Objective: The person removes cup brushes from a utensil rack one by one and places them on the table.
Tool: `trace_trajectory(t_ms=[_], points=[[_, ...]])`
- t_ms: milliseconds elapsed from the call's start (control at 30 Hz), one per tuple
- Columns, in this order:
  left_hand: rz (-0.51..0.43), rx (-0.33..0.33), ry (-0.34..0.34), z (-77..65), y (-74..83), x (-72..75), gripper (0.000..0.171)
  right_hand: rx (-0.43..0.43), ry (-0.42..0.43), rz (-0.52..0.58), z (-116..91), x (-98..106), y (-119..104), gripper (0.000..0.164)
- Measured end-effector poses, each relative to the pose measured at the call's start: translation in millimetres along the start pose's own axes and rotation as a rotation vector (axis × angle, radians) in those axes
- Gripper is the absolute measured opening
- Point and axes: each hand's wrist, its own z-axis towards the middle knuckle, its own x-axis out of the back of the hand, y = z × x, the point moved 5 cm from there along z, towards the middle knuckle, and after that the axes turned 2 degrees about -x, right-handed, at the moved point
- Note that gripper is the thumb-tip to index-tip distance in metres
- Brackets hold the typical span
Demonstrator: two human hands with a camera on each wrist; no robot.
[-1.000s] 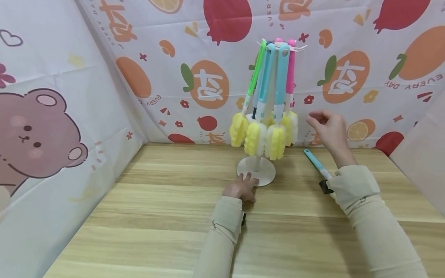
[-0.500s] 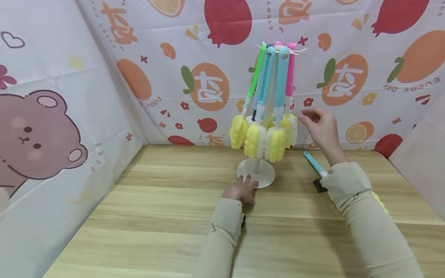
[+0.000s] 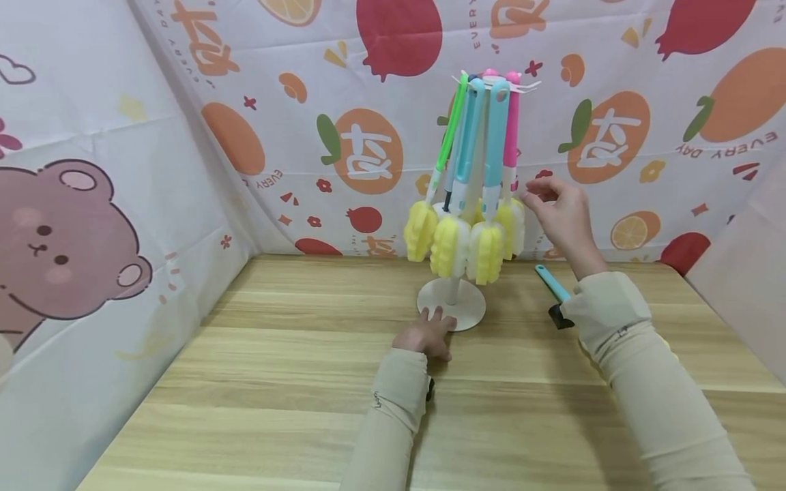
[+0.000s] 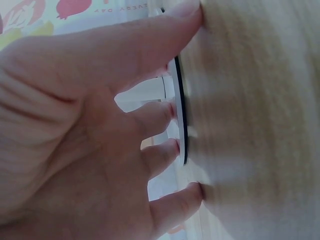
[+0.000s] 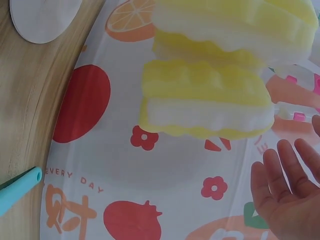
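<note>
A white stand, its round base point(image 3: 469, 307) on the table, carries several sponge brushes hung by their handles. A green brush point(image 3: 451, 126) is at the left, light-blue ones point(image 3: 496, 143) in front, and a pink one point(image 3: 511, 129) at the right. My left hand point(image 3: 424, 335) rests fingertips on the base's near edge; in the left wrist view its fingers point(image 4: 159, 156) spread over the rim. My right hand point(image 3: 565, 215) is raised beside the pink brush, fingertips close to its lower shaft. In the right wrist view nothing lies between its fingers, near a yellow-and-white sponge head point(image 5: 210, 100).
Another light-blue brush point(image 3: 551, 281) lies on the wooden table point(image 3: 276, 382) at the right, partly hidden under my right sleeve. A fruit-print cloth point(image 3: 276, 204) hangs behind the stand, and a bear-print cloth point(image 3: 172, 225) at the left.
My right hand has moved left, from apart to right beside the pink brush. The left hand has stayed on the base, and the stand has not moved.
</note>
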Motion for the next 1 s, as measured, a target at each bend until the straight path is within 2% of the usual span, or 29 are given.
trace_trajectory(t_ms=[400,700,1000], points=[[-0.009,0.0,-0.008,1.6,0.6,0.8,0.064,-0.029,-0.053,0.0,4.8,-4.6,-2.1,0.035],[-0.015,0.0,-0.019,-0.1,2.0,2.2,0.064,0.008,-0.08,0.031,11.4,-10.1,-8.0,0.034],[-0.008,0.006,-0.016,-0.4,0.4,0.6,0.064,-0.065,-0.143,0.035,15.7,-20.7,-7.1,0.038]])
